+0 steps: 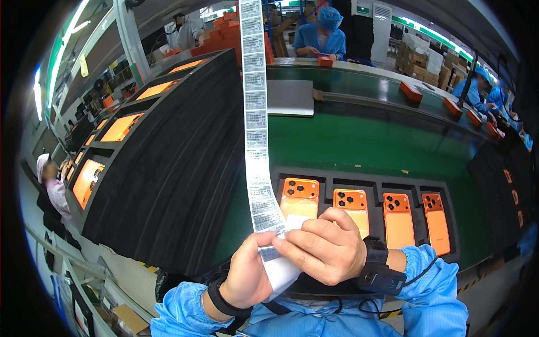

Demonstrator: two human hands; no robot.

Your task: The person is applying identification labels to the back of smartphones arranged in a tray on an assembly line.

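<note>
A long white strip of printed labels [255, 101] runs from the top of the head view down to my hands, and its lower end curls over below them. My left hand [247, 272] is closed on the strip's left edge, thumb on top. From the other side my right hand [325, 247] pinches at the same part of the strip, fingertips meeting near the left thumb. A small white piece [296, 222] shows above the right fingers; whether it is a loose label I cannot tell. Beyond my hands, several orange phones [397, 222] lie camera side up in a black foam tray [373, 182].
A tall stack of black foam trays [185, 151] stands at left, with orange phones in the top one. A green conveyor [359, 140] crosses ahead, with a grey flat panel [290, 98] and red boxes [411, 91]. Co-workers in blue [323, 39] sit beyond it. More trays stand at right.
</note>
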